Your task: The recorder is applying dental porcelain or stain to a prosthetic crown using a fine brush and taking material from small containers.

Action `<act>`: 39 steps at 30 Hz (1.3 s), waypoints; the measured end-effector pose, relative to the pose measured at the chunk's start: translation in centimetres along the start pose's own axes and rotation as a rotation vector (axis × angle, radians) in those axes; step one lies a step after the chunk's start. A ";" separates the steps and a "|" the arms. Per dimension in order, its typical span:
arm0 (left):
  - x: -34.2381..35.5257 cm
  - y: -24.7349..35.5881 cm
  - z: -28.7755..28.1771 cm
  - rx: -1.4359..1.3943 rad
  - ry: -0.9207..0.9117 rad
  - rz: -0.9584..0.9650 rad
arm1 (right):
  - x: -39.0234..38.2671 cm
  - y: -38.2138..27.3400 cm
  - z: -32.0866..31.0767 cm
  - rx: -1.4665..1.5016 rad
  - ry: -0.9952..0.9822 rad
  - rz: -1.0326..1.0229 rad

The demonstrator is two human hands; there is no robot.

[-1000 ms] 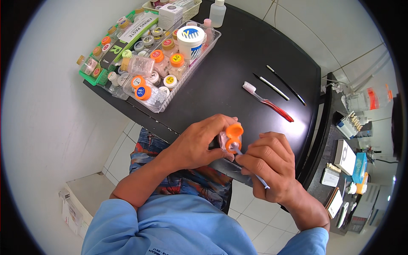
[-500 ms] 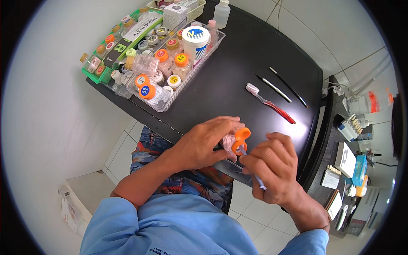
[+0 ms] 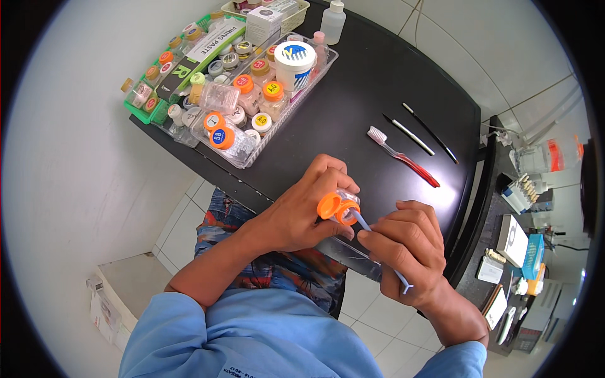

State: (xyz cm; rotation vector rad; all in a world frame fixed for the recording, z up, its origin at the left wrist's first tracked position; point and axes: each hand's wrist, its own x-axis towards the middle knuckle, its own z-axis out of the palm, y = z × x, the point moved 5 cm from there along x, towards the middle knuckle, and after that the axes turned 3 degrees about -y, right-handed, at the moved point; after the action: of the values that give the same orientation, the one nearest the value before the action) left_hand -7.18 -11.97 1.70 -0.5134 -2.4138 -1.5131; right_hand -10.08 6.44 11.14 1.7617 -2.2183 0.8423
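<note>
My left hand [image 3: 299, 213] grips a small clear jar [image 3: 346, 196] with an orange rim, its orange flip lid [image 3: 329, 205] swung open to the left. Fingers and thumb wrap round the jar above the table's front edge. My right hand [image 3: 407, 247] pinches a thin light-blue plastic stick [image 3: 363, 219], whose upper end sits inside the jar's mouth and whose forked lower end shows below the fingers. Beyond the hands, a red-handled toothbrush [image 3: 409, 162] lies on the black table [image 3: 340, 126] beside a white pen-like tool [image 3: 413, 137] and a slim black brush [image 3: 433, 131].
Baskets [image 3: 253, 151] of jars, bottles and boxes crowd the table's back left. A squeeze bottle [image 3: 332, 26] stands behind them. A dark side counter [image 3: 479, 277] at right holds boxes [image 3: 513, 238], shade guides [image 3: 517, 192] and a large bottle [image 3: 535, 160]. A white wall borders the left.
My left hand has tilted the jar, carrying its open lid leftward, and its fingers now reach higher. My right hand has moved slightly right with the stick, which stays in the jar.
</note>
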 end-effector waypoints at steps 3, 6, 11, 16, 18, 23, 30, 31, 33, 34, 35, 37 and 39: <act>-0.1 -0.5 0.2 -0.152 0.018 0.004 | 0.0 0.1 -0.1 -0.005 0.041 0.011; 0.0 -0.3 0.2 -0.130 -0.006 0.097 | -0.1 0.4 0.2 0.083 -0.017 -0.006; 0.4 0.4 0.0 -0.078 -0.029 0.099 | -0.2 0.0 -0.3 -0.014 0.023 -0.015; 0.1 0.0 0.2 -0.189 -0.048 0.076 | 0.1 -0.3 0.0 0.010 -0.028 -0.044; -0.1 -0.1 0.5 -0.252 -0.083 0.059 | 0.0 -0.3 0.1 0.074 -0.075 -0.044; 0.2 0.5 0.2 -0.178 -0.090 0.052 | 0.1 -0.4 0.1 0.014 -0.008 -0.015; 0.4 0.4 -0.1 -0.108 -0.090 0.109 | -0.2 0.0 -0.6 -0.011 0.072 0.041; 0.4 0.2 -0.1 -0.148 -0.098 0.063 | -0.1 0.0 -0.4 -0.006 0.067 0.031; 0.4 -0.1 0.1 -0.188 -0.107 0.017 | 0.0 0.0 -0.4 -0.001 0.064 0.023; 0.3 -0.5 0.3 -0.245 -0.098 -0.025 | 0.1 -0.1 -0.3 0.043 0.046 0.001; 0.2 -0.7 0.4 -0.302 -0.089 -0.068 | 0.1 -0.2 -0.2 0.088 0.029 -0.021; 0.3 -0.3 0.5 -0.275 -0.086 -0.089 | 0.2 -0.2 -0.2 0.085 0.034 -0.021; 0.3 -0.2 0.5 -0.248 -0.082 -0.109 | 0.1 -0.2 -0.1 0.081 0.039 -0.022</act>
State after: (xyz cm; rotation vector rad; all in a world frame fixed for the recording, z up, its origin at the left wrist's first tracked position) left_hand -7.54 -11.51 1.40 -0.5087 -2.3609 -1.8873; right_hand -9.91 6.41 11.38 1.7857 -2.1653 0.9655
